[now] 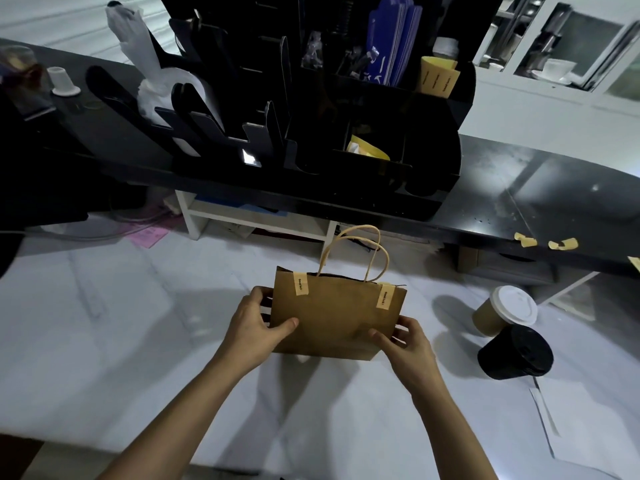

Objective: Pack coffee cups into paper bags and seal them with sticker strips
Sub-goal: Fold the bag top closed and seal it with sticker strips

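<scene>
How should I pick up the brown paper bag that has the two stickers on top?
Take the brown paper bag by its paper loop handles, coming from above. They stand upright and free over the top edge, which two tan sticker strips hold closed. Right now the left hand and right hand hold its sides.

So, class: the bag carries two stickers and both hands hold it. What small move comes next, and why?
Probably set the bag aside: two sticker strips already seal its top, and a lidded cup waits unpacked to the right.
</scene>
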Demonstrator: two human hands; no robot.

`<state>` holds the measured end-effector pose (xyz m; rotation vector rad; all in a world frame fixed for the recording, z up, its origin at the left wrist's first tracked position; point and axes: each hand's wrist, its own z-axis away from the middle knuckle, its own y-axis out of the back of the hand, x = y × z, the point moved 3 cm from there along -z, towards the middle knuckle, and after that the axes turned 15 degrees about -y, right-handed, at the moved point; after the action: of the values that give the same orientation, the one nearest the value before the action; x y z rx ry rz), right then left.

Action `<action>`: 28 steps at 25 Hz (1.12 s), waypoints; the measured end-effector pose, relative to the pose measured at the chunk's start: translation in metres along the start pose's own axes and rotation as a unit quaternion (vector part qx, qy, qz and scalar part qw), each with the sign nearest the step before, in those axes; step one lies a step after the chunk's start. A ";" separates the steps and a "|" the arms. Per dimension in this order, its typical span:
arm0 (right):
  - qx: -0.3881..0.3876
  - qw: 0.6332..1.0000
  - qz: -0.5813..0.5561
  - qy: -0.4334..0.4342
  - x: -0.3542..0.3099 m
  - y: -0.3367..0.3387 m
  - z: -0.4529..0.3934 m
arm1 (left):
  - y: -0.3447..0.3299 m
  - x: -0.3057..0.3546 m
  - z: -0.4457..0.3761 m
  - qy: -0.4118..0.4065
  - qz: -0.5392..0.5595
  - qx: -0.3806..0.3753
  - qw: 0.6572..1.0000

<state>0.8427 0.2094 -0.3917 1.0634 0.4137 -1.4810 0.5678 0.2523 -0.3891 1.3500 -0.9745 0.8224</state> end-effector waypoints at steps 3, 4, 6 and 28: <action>-0.008 1.000 0.001 -0.004 0.002 -0.005 0.007 | -0.001 0.000 0.005 0.002 0.019 -0.014 1.000; -0.005 1.000 0.001 -0.001 0.001 -0.005 0.009 | 0.000 0.001 0.006 -0.001 0.027 -0.014 1.000; 0.006 1.000 0.000 0.012 -0.002 -0.005 0.014 | 0.002 0.004 0.008 -0.008 0.045 -0.006 0.999; 0.088 0.989 -0.106 0.062 -0.003 0.024 0.065 | -0.019 0.054 -0.008 -0.084 0.122 -0.062 0.987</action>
<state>0.8403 0.1550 -0.3480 1.2876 0.5035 -1.6678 0.6075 0.2557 -0.3470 1.2215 -1.3214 0.8231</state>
